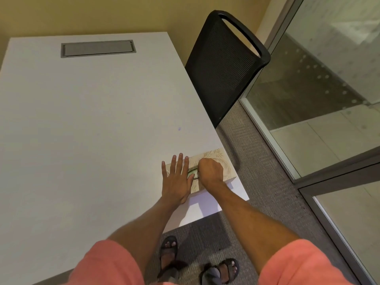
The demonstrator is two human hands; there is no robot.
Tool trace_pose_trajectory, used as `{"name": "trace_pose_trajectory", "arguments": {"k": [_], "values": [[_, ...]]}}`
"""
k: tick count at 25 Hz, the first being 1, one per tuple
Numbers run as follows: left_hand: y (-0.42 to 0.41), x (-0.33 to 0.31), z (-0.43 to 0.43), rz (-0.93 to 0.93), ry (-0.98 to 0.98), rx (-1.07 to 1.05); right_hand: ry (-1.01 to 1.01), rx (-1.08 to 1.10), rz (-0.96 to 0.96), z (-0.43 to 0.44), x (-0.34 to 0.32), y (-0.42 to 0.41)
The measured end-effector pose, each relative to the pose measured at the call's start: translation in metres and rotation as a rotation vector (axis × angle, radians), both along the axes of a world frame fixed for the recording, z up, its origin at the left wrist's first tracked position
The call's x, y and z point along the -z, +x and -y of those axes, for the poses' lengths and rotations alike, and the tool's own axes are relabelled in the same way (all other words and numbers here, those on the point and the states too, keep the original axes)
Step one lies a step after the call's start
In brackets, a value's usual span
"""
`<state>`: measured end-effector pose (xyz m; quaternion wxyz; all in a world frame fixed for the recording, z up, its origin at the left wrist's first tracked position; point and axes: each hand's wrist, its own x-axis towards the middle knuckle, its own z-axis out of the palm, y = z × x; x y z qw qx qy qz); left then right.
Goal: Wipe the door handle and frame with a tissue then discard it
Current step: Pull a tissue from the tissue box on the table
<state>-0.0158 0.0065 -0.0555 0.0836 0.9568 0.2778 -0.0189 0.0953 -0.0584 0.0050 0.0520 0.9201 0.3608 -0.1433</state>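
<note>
A beige tissue box [213, 157] with a leaf pattern lies on the white table [92, 120] near its front right corner. My left hand [176, 177] rests flat on the box's left end, fingers spread. My right hand [209, 170] is curled over the slot in the box top, fingertips pinched inside the opening. Whether it grips a tissue is hidden by the fingers; no tissue shows outside the box. The door handle is out of view.
A black mesh chair [224, 64] stands at the table's right side. A glass wall with a metal frame [273, 149] runs along the right, over grey carpet [257, 182]. A grey cable hatch [98, 48] sits at the table's far end.
</note>
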Motion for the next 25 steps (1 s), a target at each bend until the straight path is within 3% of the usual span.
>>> {"name": "trace_pose_trajectory", "arguments": {"k": [8, 14, 25], "values": [[0.000, 0.002, 0.000, -0.008, -0.001, -0.005, -0.007, -0.022, -0.048, -0.001, -0.002, 0.004], [0.001, 0.001, -0.001, -0.012, 0.010, 0.002, 0.066, -0.172, -0.080, 0.013, 0.002, 0.006], [-0.002, -0.009, 0.001, 0.044, 0.006, 0.029, 0.411, 0.099, -0.382, 0.029, -0.010, 0.012]]}}
